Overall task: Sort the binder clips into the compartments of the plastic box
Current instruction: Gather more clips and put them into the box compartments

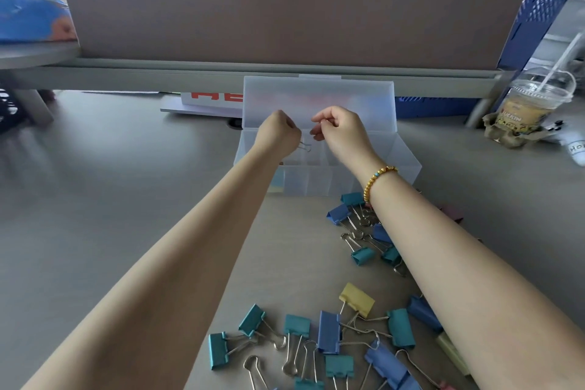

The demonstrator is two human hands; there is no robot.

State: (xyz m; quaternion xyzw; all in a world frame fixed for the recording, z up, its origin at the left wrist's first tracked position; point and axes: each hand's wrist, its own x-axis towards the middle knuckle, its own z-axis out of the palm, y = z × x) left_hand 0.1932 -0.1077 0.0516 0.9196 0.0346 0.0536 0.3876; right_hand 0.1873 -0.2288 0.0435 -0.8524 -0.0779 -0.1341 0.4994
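Observation:
A clear plastic box (pixel 408 165) with its lid raised stands at the middle of the desk, split into several compartments. Both hands hover over its left-middle part. My left hand (pixel 277 136) is curled round a binder clip whose wire handles (pixel 304 146) stick out to the right; the clip's body is hidden. My right hand (pixel 340 133) pinches something thin and wiry at its fingertips, too small to name. Loose binder clips lie on the desk near me: teal (pixel 399 328), blue (pixel 329 332) and a yellow one (pixel 357 299), with another cluster (pixel 362 255) just below the box.
A brown partition (pixel 285 3) runs behind the box. An iced drink cup with a straw (pixel 535 104) stands in a carton holder at the far right. White paper with red print (pixel 215 101) lies behind the box, left of the lid. A blue cap (pixel 28 19) sits on a shelf.

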